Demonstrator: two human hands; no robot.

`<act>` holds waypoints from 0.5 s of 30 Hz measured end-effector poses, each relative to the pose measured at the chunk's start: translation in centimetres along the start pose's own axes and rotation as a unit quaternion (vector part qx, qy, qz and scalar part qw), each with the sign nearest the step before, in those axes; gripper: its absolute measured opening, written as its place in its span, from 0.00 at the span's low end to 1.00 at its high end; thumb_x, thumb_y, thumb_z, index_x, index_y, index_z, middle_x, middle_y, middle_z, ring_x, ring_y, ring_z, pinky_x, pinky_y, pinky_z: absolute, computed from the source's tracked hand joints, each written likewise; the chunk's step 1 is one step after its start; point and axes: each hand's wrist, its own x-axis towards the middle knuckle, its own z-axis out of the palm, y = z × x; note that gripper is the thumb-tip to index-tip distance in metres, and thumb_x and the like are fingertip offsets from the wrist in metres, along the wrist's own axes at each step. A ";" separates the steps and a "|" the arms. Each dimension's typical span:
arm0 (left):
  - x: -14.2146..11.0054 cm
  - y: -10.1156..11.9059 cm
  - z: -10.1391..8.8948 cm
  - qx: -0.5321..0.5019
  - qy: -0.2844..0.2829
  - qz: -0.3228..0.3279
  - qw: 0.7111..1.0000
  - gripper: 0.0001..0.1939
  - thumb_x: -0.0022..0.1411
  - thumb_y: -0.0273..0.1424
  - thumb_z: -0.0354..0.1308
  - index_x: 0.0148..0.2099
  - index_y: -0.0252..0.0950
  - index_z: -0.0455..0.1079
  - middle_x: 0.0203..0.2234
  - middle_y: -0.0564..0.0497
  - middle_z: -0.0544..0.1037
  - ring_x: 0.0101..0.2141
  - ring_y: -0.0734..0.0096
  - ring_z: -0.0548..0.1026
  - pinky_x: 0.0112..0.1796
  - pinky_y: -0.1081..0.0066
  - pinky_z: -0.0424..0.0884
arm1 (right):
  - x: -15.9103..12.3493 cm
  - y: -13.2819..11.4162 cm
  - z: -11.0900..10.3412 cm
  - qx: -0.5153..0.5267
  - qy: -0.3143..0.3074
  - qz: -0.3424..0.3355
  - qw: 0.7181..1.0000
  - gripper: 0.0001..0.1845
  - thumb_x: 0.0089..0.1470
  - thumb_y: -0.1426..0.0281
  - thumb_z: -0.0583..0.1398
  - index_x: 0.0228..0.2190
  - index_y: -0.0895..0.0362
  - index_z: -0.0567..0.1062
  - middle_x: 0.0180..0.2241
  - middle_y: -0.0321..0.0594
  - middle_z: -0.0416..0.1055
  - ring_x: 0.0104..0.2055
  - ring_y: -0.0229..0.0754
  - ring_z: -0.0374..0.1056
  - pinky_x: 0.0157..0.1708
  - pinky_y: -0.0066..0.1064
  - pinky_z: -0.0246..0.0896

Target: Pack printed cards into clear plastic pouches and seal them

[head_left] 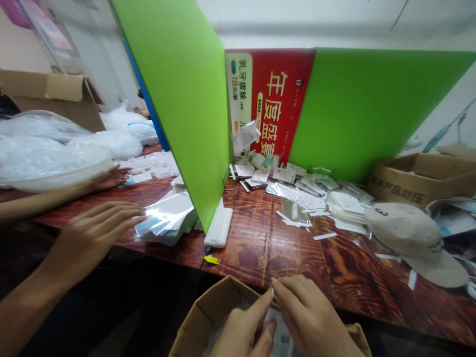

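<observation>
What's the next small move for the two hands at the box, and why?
Probably ease the fingertips apart slowly, keeping both hands low. The left hand and right hand meet at what looks like a small white bit, just above the open cardboard box, so a sudden pull might drop it in.

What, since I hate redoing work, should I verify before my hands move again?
1. Left hand and right hand both over the open cardboard box: ok.
2. Firm grip at the fingertips: cannot tell, the fingers hide it.
3. Box contents lying flat: cannot tell, my view is partly blocked.
4. Nearest co-worker's hand apart from yours: ok, it is by the packet stack.
5. Table free of loose strips beside the cap: not ok, a white strip lies there.
</observation>
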 end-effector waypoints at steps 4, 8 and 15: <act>0.2 -0.9 0.1 -0.043 0.004 0.006 0.999 0.27 0.63 0.35 0.54 0.63 0.38 0.67 0.19 0.55 0.74 0.22 0.71 0.69 0.28 0.77 0.71 | -0.1 0.3 -0.3 -0.045 0.039 -0.017 0.998 0.15 0.68 0.75 0.48 0.44 0.64 0.74 0.35 0.47 0.77 0.34 0.43 0.73 0.32 0.33 0.70; 0.3 -1.2 -0.1 -0.018 0.026 0.016 0.999 0.26 0.63 0.37 0.55 0.62 0.42 0.69 0.18 0.56 0.73 0.21 0.70 0.70 0.29 0.75 0.72 | -0.1 0.0 -0.6 -0.077 0.074 -0.008 0.994 0.13 0.66 0.75 0.51 0.42 0.62 0.76 0.34 0.46 0.78 0.34 0.44 0.73 0.32 0.34 0.69; 0.5 1.0 -0.1 -0.007 0.001 0.049 0.999 0.26 0.64 0.32 0.49 0.63 0.31 0.67 0.20 0.54 0.72 0.20 0.76 0.62 0.22 0.79 0.62 | 0.1 -1.2 -0.4 -0.100 0.074 -0.007 0.992 0.16 0.65 0.79 0.48 0.42 0.65 0.75 0.32 0.47 0.76 0.32 0.45 0.71 0.32 0.36 0.68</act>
